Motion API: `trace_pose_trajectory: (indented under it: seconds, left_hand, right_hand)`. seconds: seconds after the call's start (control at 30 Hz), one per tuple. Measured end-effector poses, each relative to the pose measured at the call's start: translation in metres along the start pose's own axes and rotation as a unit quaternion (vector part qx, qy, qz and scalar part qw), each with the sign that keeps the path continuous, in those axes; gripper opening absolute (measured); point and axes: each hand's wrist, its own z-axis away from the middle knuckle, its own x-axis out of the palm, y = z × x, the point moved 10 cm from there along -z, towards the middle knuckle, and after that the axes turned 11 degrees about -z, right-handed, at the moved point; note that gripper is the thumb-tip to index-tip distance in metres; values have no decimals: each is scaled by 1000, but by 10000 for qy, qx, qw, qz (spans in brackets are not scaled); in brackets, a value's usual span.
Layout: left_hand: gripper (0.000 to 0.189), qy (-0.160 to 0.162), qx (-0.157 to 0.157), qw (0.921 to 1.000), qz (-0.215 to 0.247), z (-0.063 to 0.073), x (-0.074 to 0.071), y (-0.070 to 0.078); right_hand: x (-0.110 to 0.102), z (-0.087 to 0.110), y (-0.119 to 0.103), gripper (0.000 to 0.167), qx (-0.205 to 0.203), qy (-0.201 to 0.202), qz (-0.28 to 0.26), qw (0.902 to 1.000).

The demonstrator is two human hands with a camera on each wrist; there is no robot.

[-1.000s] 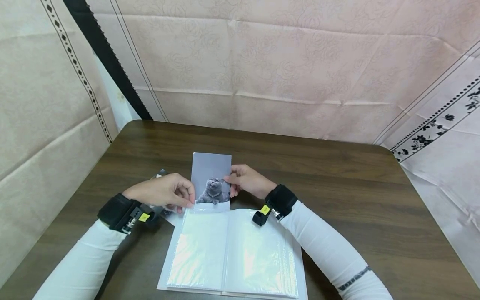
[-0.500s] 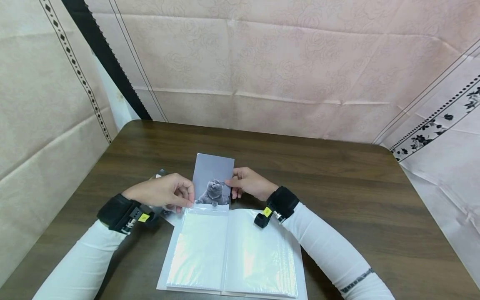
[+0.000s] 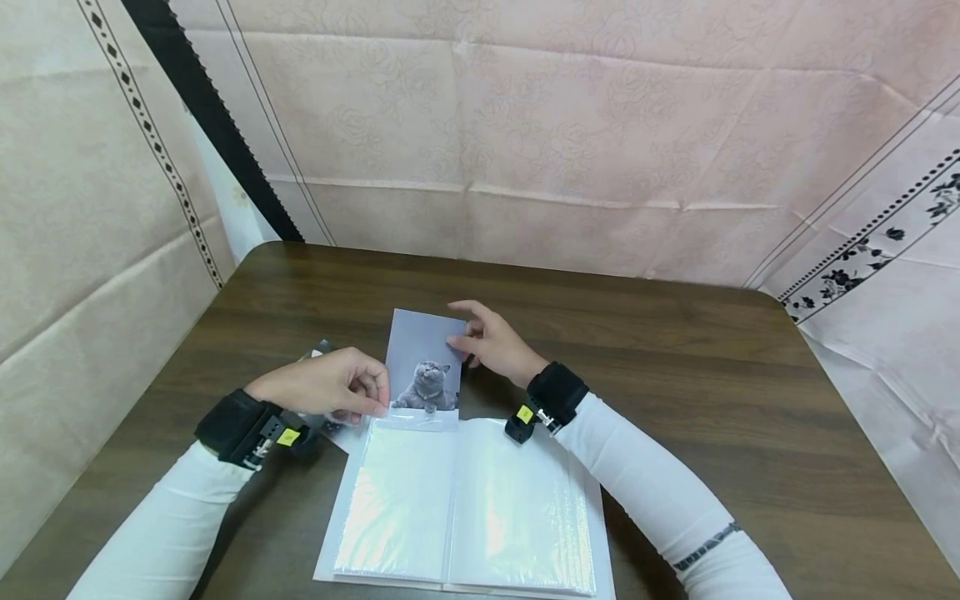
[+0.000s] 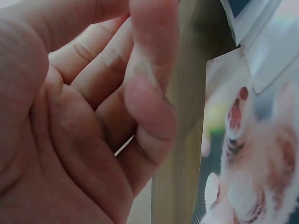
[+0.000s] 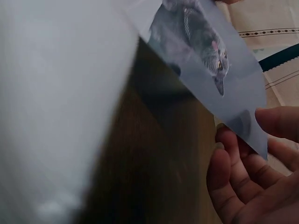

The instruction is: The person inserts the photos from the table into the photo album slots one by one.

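A grey cat photo [image 3: 426, 337] stands above the left page of an open photo album [image 3: 525, 500] with clear plastic sleeves. Its lower end lies under the clear film at the top of that page's sleeve [image 3: 405, 467]. My left hand [image 3: 337, 383] pinches the sleeve's top left corner, beside the photo's lower left edge; the exact contact is hidden. With my right hand [image 3: 491, 342] I hold the photo's right edge, thumb in front and fingers behind, as the right wrist view shows. There the photo [image 5: 238, 88] bends slightly.
Another photo, of a light furry animal [image 4: 247, 168], lies under and beside my left hand, partly beneath the album. The brown wooden table [image 3: 712, 400] extends around the album. Patterned pale cloth [image 3: 562, 150] hangs behind the table.
The photo has tilted slightly and shifted a little right and down. My right hand has moved up along its right edge, the index finger lifting. My left hand stays in place.
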Motion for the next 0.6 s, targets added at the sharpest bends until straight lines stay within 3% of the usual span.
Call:
trace_pose_trajectory:
  seconds: [0.2,0.6]
  left_hand:
    - [13,5,-22,10000,14,0,1,0]
    - [12,-82,-35,10000,13,-1,2,-2]
  right_hand:
    - [0,-2,-8,40,-246,28,470,9986]
    - [3,4,-14,38,-341,-109,782,9963]
